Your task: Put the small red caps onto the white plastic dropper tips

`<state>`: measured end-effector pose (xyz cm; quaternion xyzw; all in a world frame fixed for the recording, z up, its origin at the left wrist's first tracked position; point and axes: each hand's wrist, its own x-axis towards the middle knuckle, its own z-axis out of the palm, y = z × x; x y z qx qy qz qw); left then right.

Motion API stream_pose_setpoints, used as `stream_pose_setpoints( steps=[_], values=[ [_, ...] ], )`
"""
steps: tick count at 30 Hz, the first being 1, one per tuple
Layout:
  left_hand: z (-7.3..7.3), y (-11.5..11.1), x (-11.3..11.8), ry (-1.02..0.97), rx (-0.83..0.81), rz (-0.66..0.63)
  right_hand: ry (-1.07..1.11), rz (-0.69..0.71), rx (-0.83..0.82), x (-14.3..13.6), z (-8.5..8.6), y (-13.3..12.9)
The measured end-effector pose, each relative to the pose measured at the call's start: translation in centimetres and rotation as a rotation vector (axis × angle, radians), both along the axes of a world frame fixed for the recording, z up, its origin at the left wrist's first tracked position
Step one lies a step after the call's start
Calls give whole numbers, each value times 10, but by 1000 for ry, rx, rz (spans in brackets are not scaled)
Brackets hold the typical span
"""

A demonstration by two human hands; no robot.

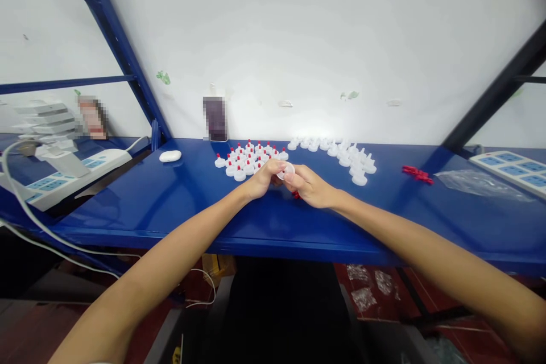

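Between my two hands, above the middle of the blue bench, is a white round nozzle cap, its flat side turned up towards me. My left hand pinches its left side, and my right hand grips it from the right with the thumb on it. The underside of the cap is hidden by my fingers. Small red tips show just below my right hand. Behind my left hand stand several white nozzle caps with red tips. Further right, several white nozzle caps without red tips spread in a curved group.
A pile of red tips lies at the right beside a clear plastic bag. Power strips sit at both ends. A white earphone case and an upright phone are at the back left. Blue frame posts rise at both sides.
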<state>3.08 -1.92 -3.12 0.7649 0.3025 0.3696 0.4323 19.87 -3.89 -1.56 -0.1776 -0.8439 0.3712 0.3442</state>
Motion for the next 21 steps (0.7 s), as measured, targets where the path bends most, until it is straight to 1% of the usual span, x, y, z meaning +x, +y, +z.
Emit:
stream_pose_setpoints(
  steps=[3, 7, 11, 16, 21],
  values=[
    [2, 0, 1, -133, -61, -56, -13, -36, 56, -2, 3, -3],
    [4, 1, 1, -205, -19, -117, -7, -34, 111, -3, 6, -7],
    [6, 0, 0, -181, 13, -148, 8, -36, 141, -4, 5, -9],
    [6, -2, -2, -171, 29, -182, 36, -1, 173, -3, 1, -6],
    [11, -6, -4, -120, 44, -138, 1, -4, 207, -1, -1, -6]
  ],
)
